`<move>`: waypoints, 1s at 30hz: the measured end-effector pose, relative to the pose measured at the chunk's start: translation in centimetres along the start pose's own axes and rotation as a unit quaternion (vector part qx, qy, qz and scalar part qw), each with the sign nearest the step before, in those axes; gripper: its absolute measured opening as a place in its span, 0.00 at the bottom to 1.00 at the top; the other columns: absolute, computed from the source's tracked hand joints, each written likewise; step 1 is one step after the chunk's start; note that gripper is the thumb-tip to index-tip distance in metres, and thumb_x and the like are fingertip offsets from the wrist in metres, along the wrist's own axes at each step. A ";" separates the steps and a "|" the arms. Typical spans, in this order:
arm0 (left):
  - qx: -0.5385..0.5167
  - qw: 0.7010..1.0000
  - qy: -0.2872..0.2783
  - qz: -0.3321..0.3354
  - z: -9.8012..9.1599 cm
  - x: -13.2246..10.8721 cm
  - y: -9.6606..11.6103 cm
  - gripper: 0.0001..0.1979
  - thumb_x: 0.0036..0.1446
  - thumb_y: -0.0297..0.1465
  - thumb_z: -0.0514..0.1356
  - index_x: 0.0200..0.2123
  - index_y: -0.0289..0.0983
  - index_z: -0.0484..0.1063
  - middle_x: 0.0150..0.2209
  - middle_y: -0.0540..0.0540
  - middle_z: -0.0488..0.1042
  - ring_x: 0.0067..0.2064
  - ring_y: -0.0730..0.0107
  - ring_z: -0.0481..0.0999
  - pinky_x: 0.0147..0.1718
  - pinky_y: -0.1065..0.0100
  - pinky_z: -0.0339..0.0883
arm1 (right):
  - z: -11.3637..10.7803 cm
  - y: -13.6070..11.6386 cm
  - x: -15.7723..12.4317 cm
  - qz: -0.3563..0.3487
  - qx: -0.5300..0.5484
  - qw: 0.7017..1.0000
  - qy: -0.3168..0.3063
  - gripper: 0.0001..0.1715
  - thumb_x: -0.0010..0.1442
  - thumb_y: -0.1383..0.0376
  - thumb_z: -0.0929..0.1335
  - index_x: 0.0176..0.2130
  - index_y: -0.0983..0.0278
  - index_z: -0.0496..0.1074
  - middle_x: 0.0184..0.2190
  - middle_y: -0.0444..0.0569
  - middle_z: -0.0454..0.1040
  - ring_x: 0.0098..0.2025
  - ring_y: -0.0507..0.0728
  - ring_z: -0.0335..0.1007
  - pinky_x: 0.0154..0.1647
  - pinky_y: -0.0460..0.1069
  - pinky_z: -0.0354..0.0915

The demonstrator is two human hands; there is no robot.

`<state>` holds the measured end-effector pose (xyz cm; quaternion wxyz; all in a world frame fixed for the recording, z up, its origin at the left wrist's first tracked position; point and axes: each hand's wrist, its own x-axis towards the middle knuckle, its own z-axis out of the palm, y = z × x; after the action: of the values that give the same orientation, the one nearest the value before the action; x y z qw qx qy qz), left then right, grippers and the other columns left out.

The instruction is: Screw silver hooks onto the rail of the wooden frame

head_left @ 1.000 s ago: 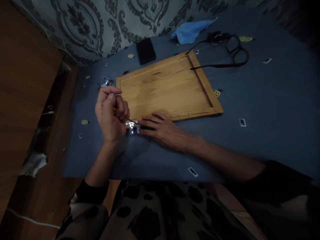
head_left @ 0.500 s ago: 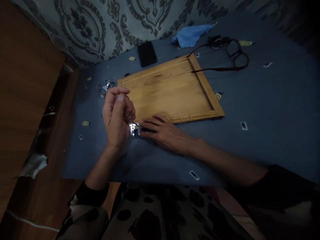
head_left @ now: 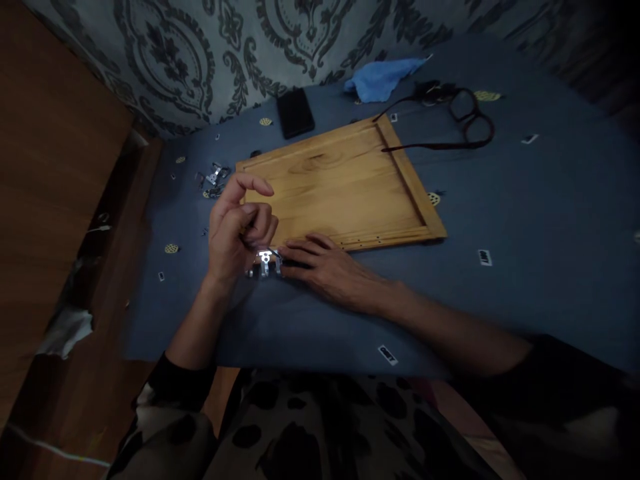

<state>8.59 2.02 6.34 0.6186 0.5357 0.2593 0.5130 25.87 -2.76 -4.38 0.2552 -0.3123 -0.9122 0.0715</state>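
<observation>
A framed wooden panel (head_left: 340, 173), like a cabinet door, lies on the blue cloth. At its near left edge sits a shiny metal hinge (head_left: 265, 261). My left hand (head_left: 240, 227) is above that corner, its lower fingers and thumb curled round a thin dark tool (head_left: 273, 252) that slants down toward the hinge; most of the tool is hidden in the hand. The index finger is raised and bent. My right hand (head_left: 335, 270) rests flat with fingers stretched over the panel's near edge, fingertips close beside the hinge.
More metal hinge parts (head_left: 216, 175) lie left of the panel. Behind it are a black flat case (head_left: 295, 113) and a blue cloth (head_left: 383, 80). Dark-framed glasses (head_left: 470, 120) rest partly on the panel's right corner. The wallpapered wall borders the table.
My left hand has turned slightly, with its index finger lifting and reaching farther out. The right hand stays in place; the whole view has shifted a little.
</observation>
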 end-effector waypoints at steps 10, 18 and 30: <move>0.007 0.986 0.161 0.041 0.0 -0.6 0.0 0.14 0.69 0.39 0.62 0.31 0.38 0.71 0.19 0.56 0.61 0.20 0.79 0.61 0.21 0.76 0.60 | -0.2 -0.2 0.2 -0.006 -0.013 1.000 -0.002 0.20 0.70 0.72 0.66 0.58 0.60 0.77 0.65 0.55 0.74 0.69 0.64 0.65 0.66 0.65 0.63; -0.014 0.975 0.179 0.127 1.4 -1.7 0.6 0.19 0.74 0.36 0.55 0.29 0.36 0.69 0.15 0.59 0.49 0.15 0.82 0.46 0.15 0.79 0.46 | -0.4 -0.1 0.1 0.001 -0.001 1.000 -0.021 0.22 0.70 0.72 0.66 0.60 0.59 0.76 0.67 0.55 0.72 0.70 0.65 0.64 0.68 0.67 0.60; 0.004 0.981 0.118 0.156 1.3 -1.5 -1.0 0.15 0.64 0.40 0.68 0.30 0.37 0.73 0.16 0.58 0.52 0.16 0.82 0.47 0.15 0.76 0.46 | -0.1 -0.1 0.1 0.008 -0.010 1.000 -0.019 0.22 0.71 0.72 0.66 0.60 0.58 0.76 0.67 0.54 0.73 0.69 0.65 0.65 0.68 0.67 0.61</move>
<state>9.57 0.22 5.48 0.4939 0.5074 0.2462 0.6618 25.82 -2.79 -4.29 0.2344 -0.3211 -0.9149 0.0705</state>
